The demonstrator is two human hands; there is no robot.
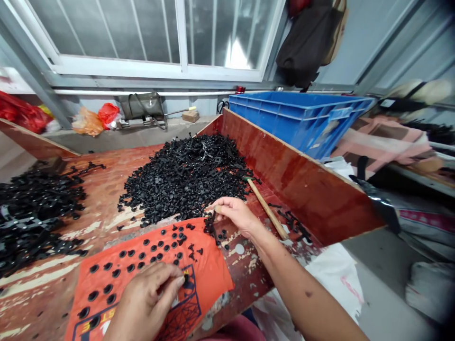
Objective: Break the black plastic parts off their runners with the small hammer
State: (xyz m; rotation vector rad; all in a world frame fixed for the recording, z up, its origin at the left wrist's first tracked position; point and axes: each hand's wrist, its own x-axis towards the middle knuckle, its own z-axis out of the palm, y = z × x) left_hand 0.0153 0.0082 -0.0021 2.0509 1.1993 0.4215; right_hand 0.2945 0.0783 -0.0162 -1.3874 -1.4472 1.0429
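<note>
My left hand (151, 296) is over the orange cloth (213, 274), thumb and forefinger pinched at a small black part (186, 278). My right hand (236, 215) is at the front right edge of the big pile of black parts (185, 175), its fingers closed on a thin dark piece (214, 219) that points down toward a few loose parts. Round black pieces (107, 288) are spread in loose rows on the cloth, and smaller black bits (194, 252) lie near its right side.
A wooden-handled tool (268, 208) lies right of the pile, beside a red-brown board wall (284, 175). Behind the wall stands a blue crate (277, 113). Another black pile (35, 208) is at the left. Bags and a small block (191, 115) sit on the back ledge.
</note>
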